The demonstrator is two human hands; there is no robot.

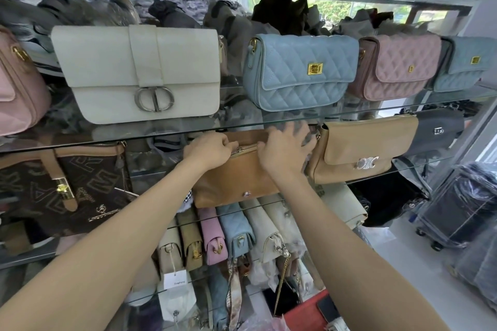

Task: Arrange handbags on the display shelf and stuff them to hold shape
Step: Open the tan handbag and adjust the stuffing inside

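Two bare forearms reach up from the bottom of the view to a tan leather handbag (pixel 236 180) standing on the middle glass shelf (pixel 376 113)'s lower neighbour, between a brown monogram bag (pixel 64 185) on the left and a beige flap bag (pixel 360 148) just beside it on the right. The left hand (pixel 208 152) has its fingers curled at the bag's top edge, pinching near the zipper (pixel 246 148). The right hand (pixel 285 148) lies over the top of the bag toward its right end, fingers spread and reaching back past the opening; whether they grip anything there cannot be told, since motion blur and the glass edge hide the tips.

The bag looks soft and light: its front panel shows creases and a slight sag, so it will likely slump unless filled. The firmest hold appears to be the zippered top rim, with a hand at each end, rather than the limp front face.

Room is tight. The glass shelf above sits close over the bag's top, so the knuckles have little clearance, and the beige flap bag touches or nearly touches its right side. Below, a row of small bags (pixel 231 234) stands on edge under the shelf lip. The glass edges are thin and hard to see, a likely hazard.
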